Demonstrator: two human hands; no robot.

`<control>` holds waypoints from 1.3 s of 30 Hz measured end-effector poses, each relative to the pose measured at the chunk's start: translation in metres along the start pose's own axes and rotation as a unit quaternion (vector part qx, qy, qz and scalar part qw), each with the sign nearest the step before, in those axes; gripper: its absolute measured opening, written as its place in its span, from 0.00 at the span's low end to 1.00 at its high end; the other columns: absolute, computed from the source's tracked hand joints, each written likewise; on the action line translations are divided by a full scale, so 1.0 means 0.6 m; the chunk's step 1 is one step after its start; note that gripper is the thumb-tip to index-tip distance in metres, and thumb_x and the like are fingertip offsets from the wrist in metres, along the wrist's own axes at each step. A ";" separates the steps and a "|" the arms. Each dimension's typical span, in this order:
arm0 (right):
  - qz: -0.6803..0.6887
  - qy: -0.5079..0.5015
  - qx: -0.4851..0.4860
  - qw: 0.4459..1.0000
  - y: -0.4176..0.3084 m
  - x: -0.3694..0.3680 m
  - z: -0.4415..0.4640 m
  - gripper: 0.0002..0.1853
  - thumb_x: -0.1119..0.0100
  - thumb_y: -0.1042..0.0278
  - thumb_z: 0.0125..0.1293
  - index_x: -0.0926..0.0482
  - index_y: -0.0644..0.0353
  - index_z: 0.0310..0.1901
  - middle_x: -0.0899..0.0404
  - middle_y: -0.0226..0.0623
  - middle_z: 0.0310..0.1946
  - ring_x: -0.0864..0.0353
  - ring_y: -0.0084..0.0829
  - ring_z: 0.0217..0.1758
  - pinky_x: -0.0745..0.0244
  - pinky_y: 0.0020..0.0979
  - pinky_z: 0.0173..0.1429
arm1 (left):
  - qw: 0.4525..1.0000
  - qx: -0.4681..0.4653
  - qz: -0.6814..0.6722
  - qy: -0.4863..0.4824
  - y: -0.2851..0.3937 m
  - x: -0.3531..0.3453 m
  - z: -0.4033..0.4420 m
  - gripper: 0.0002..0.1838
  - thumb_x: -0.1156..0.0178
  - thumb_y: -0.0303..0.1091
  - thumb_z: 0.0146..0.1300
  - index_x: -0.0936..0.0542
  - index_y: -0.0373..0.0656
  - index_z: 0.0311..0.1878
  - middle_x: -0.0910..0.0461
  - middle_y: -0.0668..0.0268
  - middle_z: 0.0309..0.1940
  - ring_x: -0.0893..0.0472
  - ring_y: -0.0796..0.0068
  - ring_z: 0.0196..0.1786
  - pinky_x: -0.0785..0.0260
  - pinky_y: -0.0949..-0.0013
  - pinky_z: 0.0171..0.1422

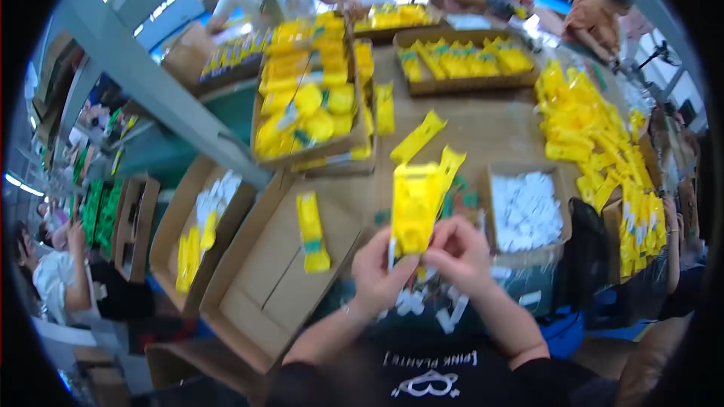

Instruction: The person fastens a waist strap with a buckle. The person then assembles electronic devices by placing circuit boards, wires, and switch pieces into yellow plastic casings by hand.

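Note:
A flat yellow packet (415, 203) stands upright in front of my chest, slightly blurred. My left hand (375, 267) is closed on its lower left edge, with the thumb on the near face. At the lower right corner, my right hand (460, 256) pinches with thumb and fingertips; whether it grips the packet or a small piece there is unclear. Just behind the held packet shows another yellow strip (451, 162). Farther back a loose yellow packet (418, 137) lies slanted on the table. Small white pieces (411, 301) are scattered beneath my hands.
Left of my hands, an open cardboard box (264, 298) holds one yellow packet (311, 234). To the right is a box of white tags (526, 211), with a large yellow pile (581, 124) beyond. Filled cartons (467, 90) stand farther back. A metal post (162, 87) crosses the left. Other people work around.

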State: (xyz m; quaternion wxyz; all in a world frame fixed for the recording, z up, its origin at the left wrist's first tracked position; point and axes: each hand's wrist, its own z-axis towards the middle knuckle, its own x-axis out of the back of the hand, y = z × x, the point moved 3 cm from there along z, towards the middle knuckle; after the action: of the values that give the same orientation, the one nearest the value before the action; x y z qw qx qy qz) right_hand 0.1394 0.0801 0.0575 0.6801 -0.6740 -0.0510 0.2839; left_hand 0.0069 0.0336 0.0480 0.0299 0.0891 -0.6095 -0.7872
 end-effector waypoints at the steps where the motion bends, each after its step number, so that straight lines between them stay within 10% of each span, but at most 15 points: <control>1: -0.009 -0.006 -0.008 1.000 0.000 0.011 -0.002 0.12 0.40 0.81 0.51 0.34 0.60 0.31 0.28 0.32 0.33 0.27 0.19 0.35 0.30 0.19 0.39 | 0.994 0.032 -0.105 -0.009 0.002 -0.013 0.002 0.20 0.42 0.25 0.56 0.30 0.34 0.52 0.24 0.64 0.41 0.25 0.81 0.44 0.33 0.74 0.50; 8: -0.022 -0.010 -0.070 0.997 0.008 0.031 0.009 0.14 0.40 0.79 0.52 0.35 0.61 0.38 0.29 0.33 0.37 0.28 0.19 0.37 0.31 0.21 0.42 | 0.973 0.109 -0.201 -0.010 -0.028 -0.012 -0.001 0.16 0.46 0.24 0.58 0.31 0.35 0.50 0.24 0.65 0.37 0.23 0.77 0.38 0.30 0.73 0.44; 12: 0.178 -0.179 -0.053 0.966 0.034 0.050 0.030 0.26 0.39 0.75 0.54 0.38 0.63 0.54 0.31 0.37 0.47 0.29 0.27 0.52 0.31 0.28 0.54 | 0.959 0.098 -0.261 -0.041 0.017 -0.021 0.040 0.18 0.48 0.26 0.59 0.36 0.37 0.52 0.25 0.60 0.39 0.23 0.71 0.37 0.28 0.69 0.44; 16: -0.216 -0.155 -0.105 0.958 0.062 0.036 0.010 0.14 0.41 0.72 0.57 0.30 0.63 0.44 0.28 0.28 0.32 0.28 0.18 0.39 0.30 0.22 0.43 | 0.954 0.106 -0.276 -0.042 0.013 -0.023 0.082 0.15 0.49 0.28 0.61 0.38 0.40 0.50 0.27 0.61 0.40 0.24 0.73 0.38 0.28 0.70 0.43; 21: -0.295 -0.116 -0.054 0.947 -0.016 0.070 0.020 0.05 0.41 0.75 0.55 0.27 0.61 0.33 0.24 0.32 0.27 0.26 0.20 0.31 0.31 0.22 0.35 | 0.991 -0.028 0.130 0.005 0.001 0.019 0.116 0.21 0.48 0.29 0.60 0.39 0.40 0.56 0.27 0.63 0.41 0.26 0.75 0.43 0.32 0.72 0.44; 23: -0.349 -0.161 -0.016 0.923 -0.040 0.079 0.027 0.05 0.41 0.75 0.55 0.27 0.62 0.33 0.24 0.34 0.25 0.25 0.23 0.30 0.30 0.24 0.35 | 0.882 -0.208 0.422 0.037 0.014 0.016 0.113 0.22 0.47 0.29 0.60 0.39 0.38 0.57 0.27 0.62 0.41 0.26 0.74 0.44 0.32 0.71 0.44; 26: -0.408 -0.209 -0.011 0.889 -0.042 0.097 0.030 0.07 0.41 0.75 0.54 0.28 0.64 0.34 0.24 0.40 0.25 0.23 0.31 0.29 0.30 0.29 0.35 | 0.961 -0.048 0.271 -0.035 0.013 0.016 0.108 0.21 0.47 0.31 0.62 0.38 0.38 0.56 0.27 0.62 0.43 0.26 0.75 0.45 0.32 0.71 0.45; 32: -0.616 0.092 0.236 0.746 -0.074 0.109 0.034 0.04 0.47 0.76 0.57 0.30 0.64 0.34 0.26 0.45 0.29 0.25 0.45 0.32 0.31 0.37 0.35 | 0.974 0.132 -0.161 -0.085 -0.023 -0.012 0.097 0.21 0.46 0.35 0.62 0.38 0.39 0.56 0.25 0.61 0.40 0.25 0.78 0.39 0.30 0.74 0.44; 36: -0.628 0.155 0.314 0.695 -0.120 0.079 0.023 0.05 0.48 0.77 0.57 0.29 0.64 0.36 0.26 0.46 0.32 0.25 0.45 0.33 0.31 0.36 0.36 | 0.977 0.114 -0.146 -0.103 -0.035 -0.022 0.091 0.21 0.44 0.34 0.61 0.37 0.39 0.55 0.25 0.62 0.40 0.24 0.78 0.38 0.30 0.74 0.44; 39: -0.530 0.155 0.268 0.789 -0.142 0.063 0.016 0.06 0.48 0.78 0.55 0.28 0.64 0.37 0.25 0.46 0.31 0.24 0.45 0.34 0.30 0.35 0.37 | 0.985 -0.028 0.161 -0.056 -0.031 -0.021 0.088 0.24 0.40 0.28 0.54 0.34 0.39 0.54 0.24 0.60 0.40 0.22 0.71 0.41 0.29 0.69 0.46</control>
State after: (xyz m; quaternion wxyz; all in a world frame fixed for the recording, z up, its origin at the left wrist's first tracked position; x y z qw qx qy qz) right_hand 0.1937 0.1117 0.1269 0.8760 -0.3665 -0.2156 -0.2276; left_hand 0.0109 0.0904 0.0437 0.1241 -0.0552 -0.5941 -0.7928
